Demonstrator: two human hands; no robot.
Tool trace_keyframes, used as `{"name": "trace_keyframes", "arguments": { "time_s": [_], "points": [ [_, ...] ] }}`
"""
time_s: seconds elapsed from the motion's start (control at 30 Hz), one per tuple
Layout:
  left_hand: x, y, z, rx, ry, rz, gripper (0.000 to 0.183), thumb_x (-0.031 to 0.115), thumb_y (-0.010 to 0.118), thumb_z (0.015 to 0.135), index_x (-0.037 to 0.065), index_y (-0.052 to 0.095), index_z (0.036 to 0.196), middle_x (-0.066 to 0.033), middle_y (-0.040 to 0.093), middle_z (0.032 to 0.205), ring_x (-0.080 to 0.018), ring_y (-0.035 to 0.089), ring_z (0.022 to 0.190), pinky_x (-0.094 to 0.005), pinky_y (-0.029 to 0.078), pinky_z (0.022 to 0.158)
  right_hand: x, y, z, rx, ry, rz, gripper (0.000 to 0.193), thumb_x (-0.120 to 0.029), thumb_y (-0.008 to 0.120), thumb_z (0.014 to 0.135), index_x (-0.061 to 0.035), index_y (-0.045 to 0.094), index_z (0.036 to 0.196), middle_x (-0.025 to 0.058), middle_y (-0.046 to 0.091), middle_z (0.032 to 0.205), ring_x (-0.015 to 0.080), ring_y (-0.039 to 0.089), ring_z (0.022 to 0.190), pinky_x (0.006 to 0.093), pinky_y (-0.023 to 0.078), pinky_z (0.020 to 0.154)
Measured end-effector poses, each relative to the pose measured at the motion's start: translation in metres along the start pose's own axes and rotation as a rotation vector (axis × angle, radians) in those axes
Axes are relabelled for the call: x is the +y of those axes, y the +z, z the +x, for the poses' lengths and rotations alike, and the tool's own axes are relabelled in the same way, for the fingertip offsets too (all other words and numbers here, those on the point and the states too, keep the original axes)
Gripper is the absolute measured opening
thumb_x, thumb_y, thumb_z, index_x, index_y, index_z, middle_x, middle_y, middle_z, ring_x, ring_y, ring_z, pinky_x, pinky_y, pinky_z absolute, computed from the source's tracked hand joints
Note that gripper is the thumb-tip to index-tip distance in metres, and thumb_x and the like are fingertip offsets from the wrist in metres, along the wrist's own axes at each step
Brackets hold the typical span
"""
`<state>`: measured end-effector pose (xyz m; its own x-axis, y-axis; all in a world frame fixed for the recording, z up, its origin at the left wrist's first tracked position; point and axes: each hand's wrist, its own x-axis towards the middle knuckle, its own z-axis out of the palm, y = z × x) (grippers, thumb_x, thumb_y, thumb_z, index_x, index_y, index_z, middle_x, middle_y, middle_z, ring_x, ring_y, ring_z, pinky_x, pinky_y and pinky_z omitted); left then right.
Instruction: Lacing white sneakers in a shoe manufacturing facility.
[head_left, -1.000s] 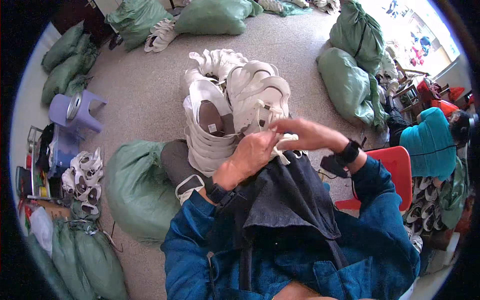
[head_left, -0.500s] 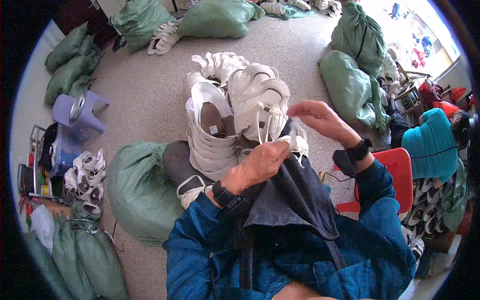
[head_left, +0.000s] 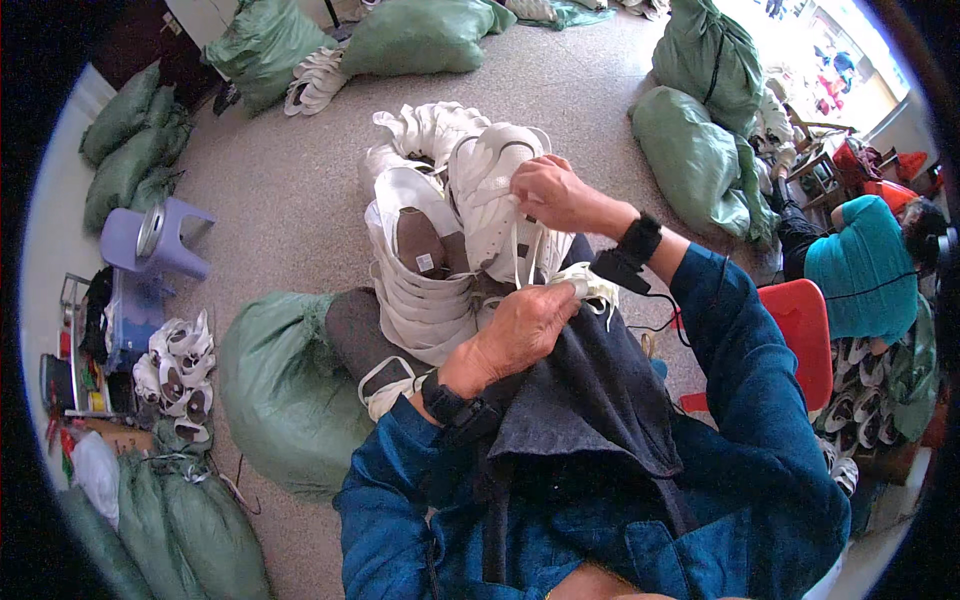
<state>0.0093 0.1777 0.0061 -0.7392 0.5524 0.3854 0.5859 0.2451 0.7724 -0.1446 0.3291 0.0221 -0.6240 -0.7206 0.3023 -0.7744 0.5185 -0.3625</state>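
A stack of white sneakers [head_left: 495,195] stands in front of me by my knees, beside a nested row of white shoe uppers [head_left: 425,310] with brown insoles. My left hand [head_left: 525,325] is closed round a bunch of white shoelaces [head_left: 597,287], whose loose ends stick out past its fingers over my dark apron [head_left: 590,400]. Over the front sneaker, my right hand [head_left: 567,195] has its fingertips pinched at the upper part of a lace [head_left: 516,245] that runs down the shoe. The exact grip of those fingertips is partly hidden.
A green sack [head_left: 285,390] lies against my left leg. More green sacks [head_left: 690,160] stand at far right and along the back. On the left are a purple stool [head_left: 160,235] and piled shoes [head_left: 180,365]. A red chair [head_left: 800,335] and a person in teal [head_left: 865,265] are at right.
My right hand has moved left from beside the sneakers, from apart fingers to a pinch at the front shoe's lace. My left hand keeps its place with the laces.
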Motion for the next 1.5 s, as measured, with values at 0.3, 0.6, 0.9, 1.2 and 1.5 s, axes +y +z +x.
{"name": "trace_keyframes", "arguments": {
  "time_s": [0.3,0.6,0.9,1.2,1.5],
  "points": [
    [0.011,-0.01,0.002,0.006,-0.095,-0.069,0.017,0.015,0.054,0.097,-0.001,0.053,0.092,-0.0262,0.059,0.081,-0.0469,0.059,0.078,-0.0506,0.047,0.068,0.011,-0.001,0.006,0.115,0.058,0.237,0.03,-0.033,0.065,0.086,-0.0053,0.066,0.096,0.0159,0.067,0.096,0.0354,0.065,0.093,0.0448,0.048,0.085],
    [0.037,-0.038,-0.007,0.193,-0.305,-0.789,0.035,0.028,0.047,0.107,-0.003,0.061,0.097,-0.0035,0.057,0.071,-0.011,0.056,0.063,-0.0273,0.046,0.068,0.021,0.017,0.001,0.318,0.39,-0.019,0.042,-0.044,0.066,0.091,-0.0026,0.064,0.1,0.0229,0.068,0.082,0.0417,0.067,0.081,0.0488,0.053,0.073],
    [0.052,-0.013,-0.077,0.083,-0.549,-1.179,0.04,0.032,0.047,0.106,-0.003,0.062,0.094,-0.0026,0.055,0.068,-0.0058,0.042,0.051,-0.02,0.036,0.053,0.024,0.017,0.008,0.248,0.256,-0.051,0.04,-0.043,0.065,0.091,-0.0035,0.062,0.095,0.0214,0.067,0.085,0.0412,0.067,0.082,0.0493,0.052,0.071],
    [0.06,-0.022,-0.091,-0.046,-0.601,-1.146,0.034,0.029,0.051,0.105,0.0,0.062,0.093,0.0011,0.049,0.071,-0.0048,0.036,0.053,-0.0209,0.033,0.054,0.028,0.02,0.009,0.238,0.242,-0.019,0.039,-0.043,0.064,0.092,-0.0044,0.061,0.098,0.0191,0.068,0.087,0.0401,0.067,0.083,0.0478,0.053,0.073],
    [0.072,-0.027,-0.065,-0.008,-0.178,-0.139,0.017,0.009,0.065,0.092,-0.004,0.055,0.086,-0.0202,0.054,0.079,-0.0419,0.055,0.077,-0.0468,0.045,0.071,-0.003,-0.016,-0.035,0.766,-0.016,-0.117,0.022,-0.014,0.065,0.091,-0.003,0.059,0.108,0.0159,0.062,0.1,0.0356,0.064,0.084,0.0442,0.053,0.072]
  ]
}}
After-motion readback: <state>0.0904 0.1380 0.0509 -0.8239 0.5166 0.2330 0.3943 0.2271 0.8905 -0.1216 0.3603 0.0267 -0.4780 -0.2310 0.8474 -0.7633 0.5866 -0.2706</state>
